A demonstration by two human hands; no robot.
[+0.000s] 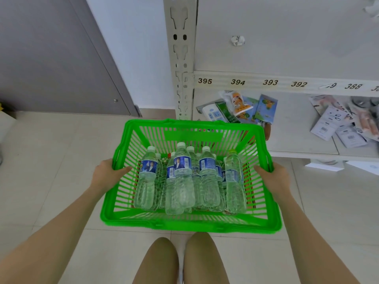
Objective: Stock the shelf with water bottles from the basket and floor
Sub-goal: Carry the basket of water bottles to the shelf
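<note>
A bright green plastic basket (pixel 190 223) is in front of me, above the tiled floor, with several clear water bottles (pixel 182 179) with blue labels lying packed inside it. My left hand (pixel 106 174) grips the basket's left rim, thumb curled over the edge. My right hand (pixel 275 177) grips the right rim in the same way. The white metal shelf (pixel 266 77) stands beyond the basket to the right, its upper board mostly bare and edged with number tags.
The lower shelf board (pixel 297 128) holds snack packets (pixel 246 107) and small carded packs (pixel 336 124). A crumpled white scrap (pixel 238 40) lies on the upper board. A grey door (pixel 51 58) is at the left. My knees are below the basket.
</note>
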